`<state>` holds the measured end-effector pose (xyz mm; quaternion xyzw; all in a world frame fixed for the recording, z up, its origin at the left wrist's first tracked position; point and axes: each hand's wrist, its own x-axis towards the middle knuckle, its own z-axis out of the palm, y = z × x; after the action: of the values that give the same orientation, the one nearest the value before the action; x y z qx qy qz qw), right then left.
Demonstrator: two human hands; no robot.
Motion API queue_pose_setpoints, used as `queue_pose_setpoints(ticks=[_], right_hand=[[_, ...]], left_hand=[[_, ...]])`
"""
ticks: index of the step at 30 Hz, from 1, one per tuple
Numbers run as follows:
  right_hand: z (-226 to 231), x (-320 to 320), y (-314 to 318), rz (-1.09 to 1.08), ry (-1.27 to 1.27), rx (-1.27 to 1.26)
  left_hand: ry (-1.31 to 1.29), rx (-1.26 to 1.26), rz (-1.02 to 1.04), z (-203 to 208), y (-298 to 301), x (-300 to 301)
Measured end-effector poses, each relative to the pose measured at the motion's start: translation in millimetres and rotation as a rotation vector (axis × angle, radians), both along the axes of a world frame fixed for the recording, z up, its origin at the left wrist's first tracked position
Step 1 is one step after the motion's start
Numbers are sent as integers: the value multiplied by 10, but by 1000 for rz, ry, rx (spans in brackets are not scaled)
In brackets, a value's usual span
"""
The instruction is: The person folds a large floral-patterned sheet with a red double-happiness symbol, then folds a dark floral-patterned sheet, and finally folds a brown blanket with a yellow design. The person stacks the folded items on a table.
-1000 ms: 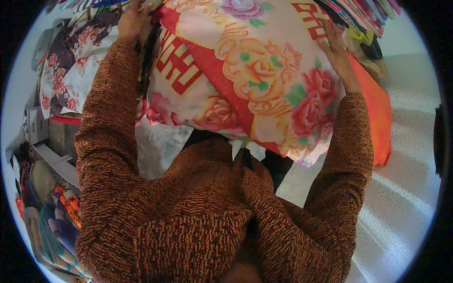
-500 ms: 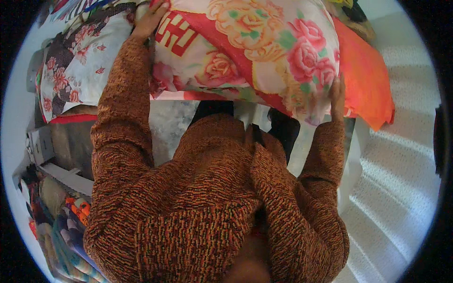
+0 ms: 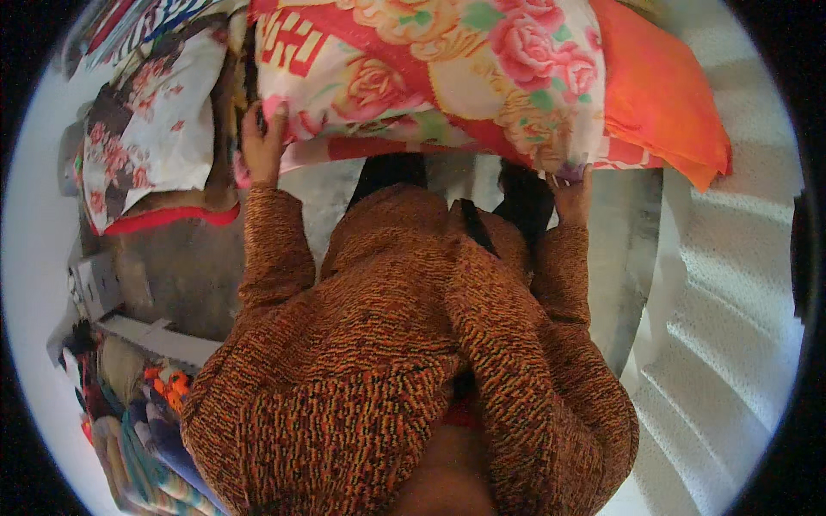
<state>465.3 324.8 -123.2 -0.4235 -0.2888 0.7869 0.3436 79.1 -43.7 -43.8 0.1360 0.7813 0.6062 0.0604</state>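
A plump floral pillow (image 3: 469, 73), red and cream with pink and orange roses, lies across the bedding in front of me. At its near left corner is my left hand (image 3: 263, 144), thumb and fingers stretched up and apart, touching the side of the pillow. My right hand (image 3: 570, 198) is closed on the pillow's near right corner, its fingertips partly hidden by the fabric. Beneath the pillow a strip of red cloth (image 3: 331, 150) shows along the front edge. An orange pillow (image 3: 658, 90) sticks out on the right, close against the floral one.
To the left lies a white and brown floral pillow (image 3: 168, 125) over a red-edged layer. Striped cloth (image 3: 172, 21) is heaped behind it. Folded blankets (image 3: 146, 439) and a white box (image 3: 101, 282) stand at the lower left. A pale ridged curtain-like surface (image 3: 723, 335) runs down the right.
My left hand has come down from the pillow's upper left side to its near corner. My right hand has moved inward and lower, onto the near right corner. The pillow appears shifted slightly up and left.
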Motion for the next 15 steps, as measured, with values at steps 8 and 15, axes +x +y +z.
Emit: queue_pose_setpoints(ticks=[8, 15], right_hand=[[-153, -233, 88, -155, -71, 79], [98, -110, 147, -64, 142, 150]], left_hand=[[-177, 67, -24, 23, -83, 151], [-106, -19, -231, -313, -426, -75]])
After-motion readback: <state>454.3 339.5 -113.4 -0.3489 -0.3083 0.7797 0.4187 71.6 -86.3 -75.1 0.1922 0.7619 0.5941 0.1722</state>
